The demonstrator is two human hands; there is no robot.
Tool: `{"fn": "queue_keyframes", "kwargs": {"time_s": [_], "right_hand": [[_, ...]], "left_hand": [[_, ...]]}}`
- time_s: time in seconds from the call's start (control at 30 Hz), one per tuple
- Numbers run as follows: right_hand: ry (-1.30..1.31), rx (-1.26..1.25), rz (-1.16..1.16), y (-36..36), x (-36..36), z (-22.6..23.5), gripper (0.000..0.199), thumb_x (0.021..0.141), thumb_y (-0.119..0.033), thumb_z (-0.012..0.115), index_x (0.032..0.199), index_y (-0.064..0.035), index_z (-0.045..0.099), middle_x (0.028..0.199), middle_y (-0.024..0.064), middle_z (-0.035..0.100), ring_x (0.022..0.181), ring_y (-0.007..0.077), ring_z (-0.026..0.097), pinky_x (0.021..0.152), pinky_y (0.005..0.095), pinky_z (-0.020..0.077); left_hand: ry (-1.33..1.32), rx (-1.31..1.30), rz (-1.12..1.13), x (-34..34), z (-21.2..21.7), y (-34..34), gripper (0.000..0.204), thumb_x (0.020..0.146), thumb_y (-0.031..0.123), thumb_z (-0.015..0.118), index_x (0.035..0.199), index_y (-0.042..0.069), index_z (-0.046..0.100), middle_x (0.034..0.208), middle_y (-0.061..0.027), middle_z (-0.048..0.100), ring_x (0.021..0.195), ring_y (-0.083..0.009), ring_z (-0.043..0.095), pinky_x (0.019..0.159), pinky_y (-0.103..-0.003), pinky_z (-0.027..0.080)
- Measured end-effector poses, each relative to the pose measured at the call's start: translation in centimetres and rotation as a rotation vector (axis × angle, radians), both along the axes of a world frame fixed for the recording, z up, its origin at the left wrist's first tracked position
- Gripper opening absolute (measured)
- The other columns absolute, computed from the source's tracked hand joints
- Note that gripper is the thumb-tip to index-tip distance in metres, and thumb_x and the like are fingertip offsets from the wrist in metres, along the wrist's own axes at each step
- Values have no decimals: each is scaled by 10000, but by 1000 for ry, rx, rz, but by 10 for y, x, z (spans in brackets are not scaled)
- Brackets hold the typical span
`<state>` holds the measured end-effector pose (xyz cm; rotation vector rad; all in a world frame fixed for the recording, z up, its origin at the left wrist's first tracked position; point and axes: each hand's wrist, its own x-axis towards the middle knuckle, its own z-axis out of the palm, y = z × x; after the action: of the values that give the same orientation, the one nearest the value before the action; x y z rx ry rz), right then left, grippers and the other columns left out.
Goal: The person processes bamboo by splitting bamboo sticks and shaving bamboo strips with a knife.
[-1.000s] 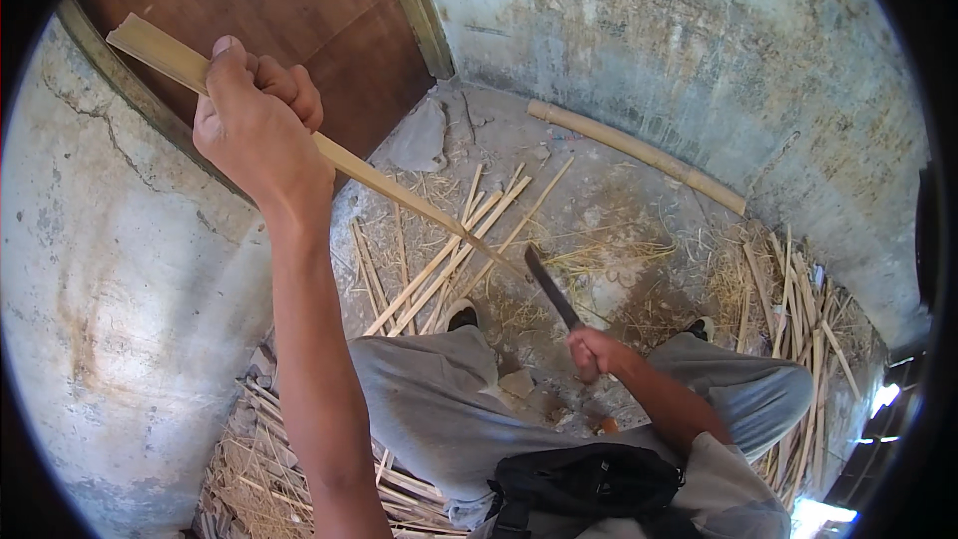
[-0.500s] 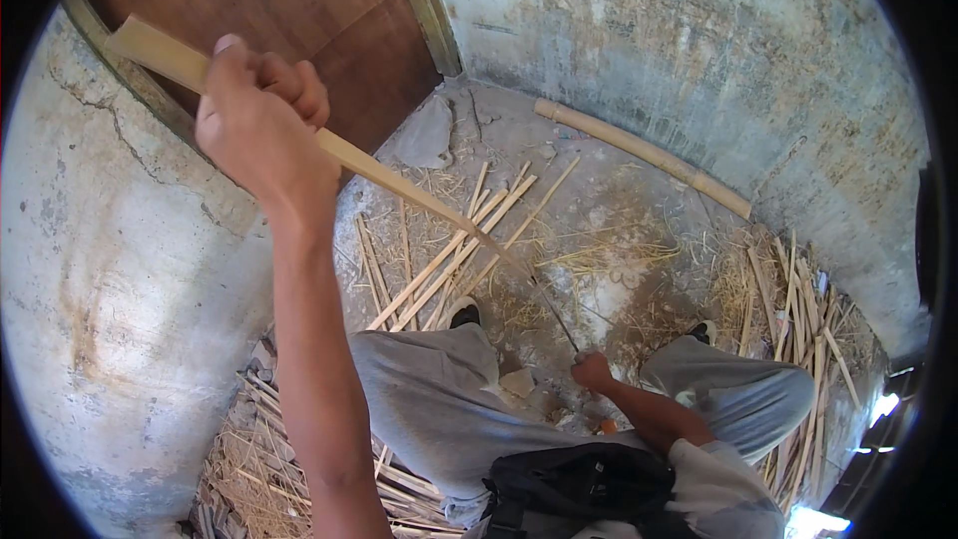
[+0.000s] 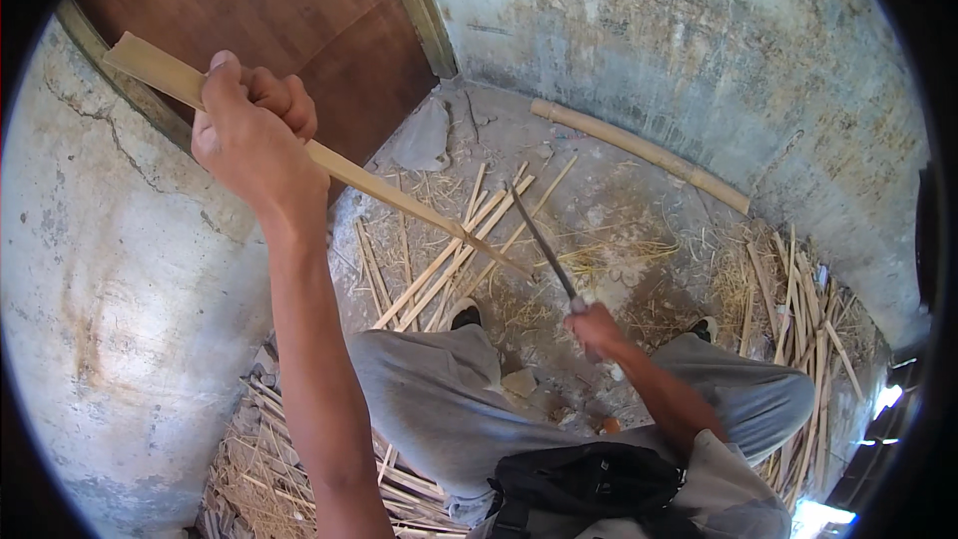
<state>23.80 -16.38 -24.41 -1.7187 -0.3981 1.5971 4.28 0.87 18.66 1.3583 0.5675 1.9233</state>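
Both hands are closed around what they hold: the left hand [image 3: 254,135], raised high near the upper left, is wrapped in a fist around the upper end of a long bamboo strip [image 3: 359,178], which slants down to the right, its lower end pointing at the floor just above the knees; the right hand [image 3: 596,327], low and near the middle, grips the handle of a dark knife [image 3: 542,240], whose blade angles up and left, close beside the strip's lower end, though whether they touch cannot be told; split bamboo sticks [image 3: 454,255] lie scattered on the concrete floor [image 3: 639,190] under the strip; a thick bamboo pole [image 3: 639,152] rests along the foot of the worn wall [image 3: 699,50]; more sticks [image 3: 798,309] are heaped at the right; a brown wooden door [image 3: 289,10] stands behind the left hand; grey trousers [image 3: 429,399] cover the person's bent knees below.
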Motion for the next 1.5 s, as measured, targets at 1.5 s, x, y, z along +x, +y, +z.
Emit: {"fn": "queue_keyframes", "kwargs": {"time_s": [1.5], "right_hand": [[-357,70,475,-70,0,-141,155,789,-163,578,701,-37,601,548,107,573,464,213,578,452,364,473]], "left_hand": [[-29,20,-122,27,8,-5,375,923,172,472,613,118,268,508,25,236,415,-68,217,403,-267,149]]}}
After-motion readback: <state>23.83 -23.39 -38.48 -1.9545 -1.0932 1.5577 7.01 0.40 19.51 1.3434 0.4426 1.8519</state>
